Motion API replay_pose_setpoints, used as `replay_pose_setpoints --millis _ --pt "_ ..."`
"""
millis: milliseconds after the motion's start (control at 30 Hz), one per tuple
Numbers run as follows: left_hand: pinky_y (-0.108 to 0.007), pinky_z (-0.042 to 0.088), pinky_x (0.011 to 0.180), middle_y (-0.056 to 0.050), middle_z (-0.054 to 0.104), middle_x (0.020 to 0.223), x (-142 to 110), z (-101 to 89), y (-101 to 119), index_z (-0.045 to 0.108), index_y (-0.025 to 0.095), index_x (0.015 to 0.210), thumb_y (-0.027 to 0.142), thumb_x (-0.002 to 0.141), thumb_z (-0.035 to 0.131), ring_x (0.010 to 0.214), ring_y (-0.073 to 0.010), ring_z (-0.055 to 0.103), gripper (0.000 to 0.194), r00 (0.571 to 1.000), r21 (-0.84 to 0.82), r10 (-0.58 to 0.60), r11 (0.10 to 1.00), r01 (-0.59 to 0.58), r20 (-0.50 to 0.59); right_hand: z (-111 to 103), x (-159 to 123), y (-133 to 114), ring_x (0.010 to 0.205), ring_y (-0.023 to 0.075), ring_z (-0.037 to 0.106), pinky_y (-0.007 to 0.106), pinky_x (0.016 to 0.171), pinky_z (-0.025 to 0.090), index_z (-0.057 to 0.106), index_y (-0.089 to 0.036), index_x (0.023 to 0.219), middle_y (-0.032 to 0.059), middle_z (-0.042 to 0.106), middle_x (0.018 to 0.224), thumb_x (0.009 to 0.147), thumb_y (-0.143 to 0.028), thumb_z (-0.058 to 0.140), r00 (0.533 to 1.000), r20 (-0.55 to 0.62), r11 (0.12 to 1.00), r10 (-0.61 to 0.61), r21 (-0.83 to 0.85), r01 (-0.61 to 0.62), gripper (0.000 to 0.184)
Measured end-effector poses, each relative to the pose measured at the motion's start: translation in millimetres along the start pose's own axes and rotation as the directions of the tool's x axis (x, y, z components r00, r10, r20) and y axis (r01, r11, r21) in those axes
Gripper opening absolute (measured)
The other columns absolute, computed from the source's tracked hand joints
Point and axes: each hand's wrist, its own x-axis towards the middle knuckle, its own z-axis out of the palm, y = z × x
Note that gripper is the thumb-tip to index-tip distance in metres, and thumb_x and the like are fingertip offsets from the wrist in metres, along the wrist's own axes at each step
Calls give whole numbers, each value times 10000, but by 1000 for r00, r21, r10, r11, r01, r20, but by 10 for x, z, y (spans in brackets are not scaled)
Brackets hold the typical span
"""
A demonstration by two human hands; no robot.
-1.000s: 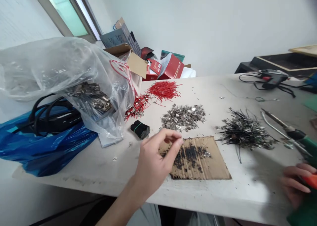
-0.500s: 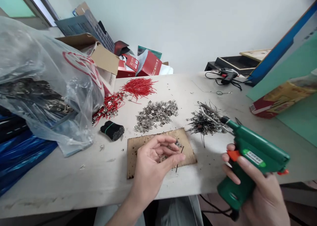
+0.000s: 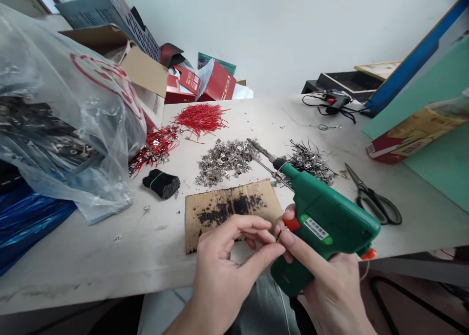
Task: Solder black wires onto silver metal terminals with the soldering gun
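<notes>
My left hand (image 3: 229,261) pinches a short black wire (image 3: 279,235) between thumb and fingers. My right hand (image 3: 326,281) is wrapped round a green soldering gun (image 3: 335,212) with an orange trigger, and its thumb and fingertip meet the wire's end beside my left fingertips. The gun's metal tip points up and left, over the edge of a pile of small silver metal terminals (image 3: 223,164). Under and beyond my left hand lies a scorched piece of cardboard (image 3: 193,210), with a few bits of metal on its right part.
Black wires with terminals (image 3: 309,161) lie behind the gun; scissors (image 3: 373,198) rest to the right. On the left are a banded black wire bundle (image 3: 161,184), red wires (image 3: 201,119), red wires with terminals (image 3: 156,146) and a plastic bag (image 3: 106,129). Boxes (image 3: 216,83) stand behind.
My right hand has brought the soldering gun leftward, and its fingertips now meet my left hand at the wire. The scissors have come into full view.
</notes>
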Motion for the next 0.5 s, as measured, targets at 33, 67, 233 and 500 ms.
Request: replay_pose_setpoints --millis 33,67,233,500 --pt "-180 621 690 48 748 786 -10 -4 -10 733 275 915 116 768 820 718 -118 727 233 1000 18 5 1000 -5 -2 2 -5 7 696 177 598 295 603 497 724 -218 999 48 690 855 749 -315 850 1000 12 1000 3 7 -3 296" --pt "-190 623 684 45 750 791 -18 -9 -20 735 276 914 126 768 823 715 -123 727 226 1000 35 8 999 -8 -3 1 -10 17 716 183 606 297 615 502 722 -221 1002 45 685 849 753 -313 846 1000 22 1000 11 15 -12 293" --pt "-219 611 665 37 758 824 -29 -32 -46 734 284 934 121 798 788 713 -134 719 219 999 109 45 993 -47 19 -25 -16 85 652 161 586 303 615 505 718 -245 1026 33 685 861 749 -300 850 999 -15 1000 -29 2 29 312" --pt "-297 552 771 -14 723 915 109 -118 -214 727 218 958 86 927 651 841 -150 668 156 947 456 278 830 -321 161 -127 69 32 540 137 560 285 505 477 726 -220 1014 85 729 930 806 -369 803 977 -100 958 -188 -240 159 268"
